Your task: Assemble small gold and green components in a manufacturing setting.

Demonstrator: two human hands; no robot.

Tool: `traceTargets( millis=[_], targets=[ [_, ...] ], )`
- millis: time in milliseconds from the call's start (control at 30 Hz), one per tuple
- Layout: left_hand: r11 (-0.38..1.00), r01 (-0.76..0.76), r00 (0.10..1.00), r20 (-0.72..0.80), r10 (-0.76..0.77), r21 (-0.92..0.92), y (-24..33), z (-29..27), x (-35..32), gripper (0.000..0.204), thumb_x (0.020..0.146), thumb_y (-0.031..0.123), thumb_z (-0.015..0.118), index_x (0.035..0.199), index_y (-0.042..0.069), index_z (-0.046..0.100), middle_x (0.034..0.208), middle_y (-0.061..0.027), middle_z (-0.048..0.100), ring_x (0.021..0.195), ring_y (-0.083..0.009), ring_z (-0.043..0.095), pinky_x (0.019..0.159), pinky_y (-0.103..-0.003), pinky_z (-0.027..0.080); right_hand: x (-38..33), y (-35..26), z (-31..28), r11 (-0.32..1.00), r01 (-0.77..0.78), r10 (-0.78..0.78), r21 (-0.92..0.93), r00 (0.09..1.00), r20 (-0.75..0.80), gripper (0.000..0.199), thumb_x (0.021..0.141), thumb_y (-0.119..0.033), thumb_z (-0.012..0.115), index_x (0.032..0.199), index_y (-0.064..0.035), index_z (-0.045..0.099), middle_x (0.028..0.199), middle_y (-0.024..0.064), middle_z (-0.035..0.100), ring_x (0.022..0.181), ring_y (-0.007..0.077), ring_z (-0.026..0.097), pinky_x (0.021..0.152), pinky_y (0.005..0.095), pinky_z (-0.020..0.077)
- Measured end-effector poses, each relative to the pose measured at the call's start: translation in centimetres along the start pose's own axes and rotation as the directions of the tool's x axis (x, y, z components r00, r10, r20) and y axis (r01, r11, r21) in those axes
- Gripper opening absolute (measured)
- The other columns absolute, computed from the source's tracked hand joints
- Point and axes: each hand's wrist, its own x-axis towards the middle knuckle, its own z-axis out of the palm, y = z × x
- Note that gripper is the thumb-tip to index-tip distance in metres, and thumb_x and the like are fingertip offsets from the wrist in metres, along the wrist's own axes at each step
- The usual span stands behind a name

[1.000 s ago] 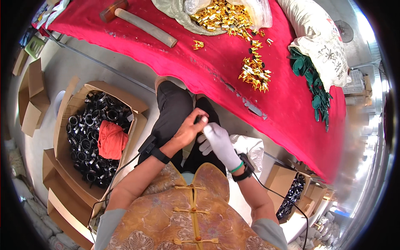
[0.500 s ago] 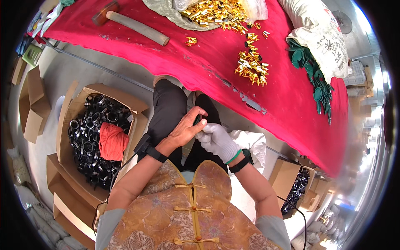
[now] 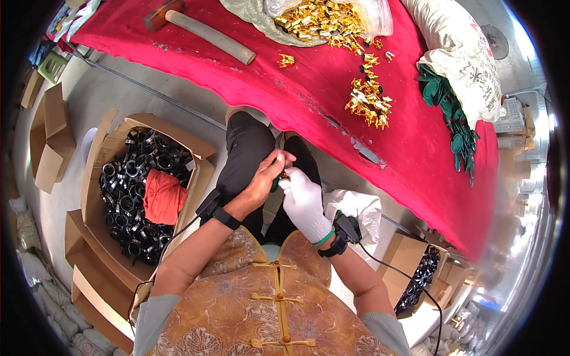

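Over my lap, my bare left hand [image 3: 266, 178] is closed around a dark green plastic piece [image 3: 275, 183], whose lower edge shows below the fingers. My right hand [image 3: 304, 204], in a white knitted glove with a green cuff, meets it from the right. A small gold, shiny piece [image 3: 285, 175] shows at the gloved fingertips, against the green piece; most of both pieces is hidden by fingers. Similar gold crown-shaped pieces [image 3: 369, 104] lie in a small pile on the red-covered table [image 3: 255, 89]. More green round-ended pieces [image 3: 456, 142] spill from a white sack [image 3: 460, 65] at the right.
A hammer [image 3: 211, 37] and an open sack [image 3: 261, 21] heaped with gold pieces are at the far side of the table. At my left, a cardboard box [image 3: 202, 151] holds black rings and a red cloth [image 3: 164, 197]. A white bag [image 3: 362, 207] and another box [image 3: 392, 261] are at my right.
My gloved right hand has turned, and a gold piece now shows at its fingertips by the green piece. The left hand stays around the green piece. The whole view has shifted slightly.
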Motion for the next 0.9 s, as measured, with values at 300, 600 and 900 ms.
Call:
traceTargets(
  millis=[300,600,900],
  targets=[
    [0.622,-0.236,0.961,0.084,0.264,0.747,-0.3,0.7,-0.3,0.041,0.109,0.038,0.048,0.125,0.002,0.057,0.115,-0.0112,0.057,0.106,-0.0236,0.058,0.100,-0.038,0.044,1.1,2.2,-1.8,0.164,-0.744,0.310,0.648,0.662,0.682,0.036,0.104,-0.031,0.057,0.095,0.0027,0.064,0.073,0.0077,0.065,0.049,0.0171,0.058,0.043,0.0319,0.0459],
    [1.000,0.023,1.000,-0.013,-0.022,0.022,-0.6,-0.2,0.0,0.047,0.111,0.049,0.044,0.124,0.007,0.061,0.106,-0.0029,0.058,0.096,-0.0113,0.057,0.087,-0.028,0.047,-0.2,0.0,-1.0,0.846,0.293,-0.278,-0.446,0.955,0.101,0.041,0.092,-0.020,0.072,0.124,0.0000,0.057,0.084,0.0103,0.060,0.065,0.0267,0.067,0.053,0.0366,0.0536],
    [0.640,-0.222,0.974,0.133,0.185,0.736,0.9,0.1,-0.1,0.038,0.107,0.034,0.052,0.127,0.002,0.055,0.122,-0.0128,0.054,0.120,-0.0238,0.053,0.106,-0.038,0.041,2.1,3.8,-0.9,-0.099,-0.777,0.353,0.622,0.557,0.752,0.029,0.099,-0.026,0.059,0.085,-0.0008,0.063,0.068,0.0080,0.060,0.053,0.0166,0.060,0.043,0.0317,0.0441]
  ],
)
